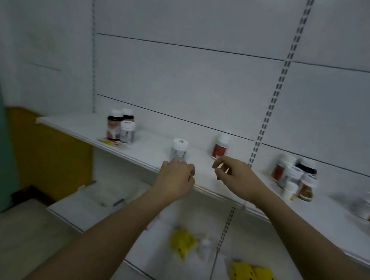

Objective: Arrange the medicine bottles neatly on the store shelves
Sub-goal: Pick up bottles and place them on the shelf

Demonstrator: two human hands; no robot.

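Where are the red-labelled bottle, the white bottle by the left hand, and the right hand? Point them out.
red-labelled bottle (219,150): head view, on its red label.
white bottle (179,149): head view, on its body.
right hand (238,177): head view, on its back.

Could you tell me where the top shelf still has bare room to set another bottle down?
The shelf is bare left of the three-bottle group, and between that group and the white bottle at the left hand. A smaller gap lies between the red-labelled bottle and the right cluster, which is crowded.
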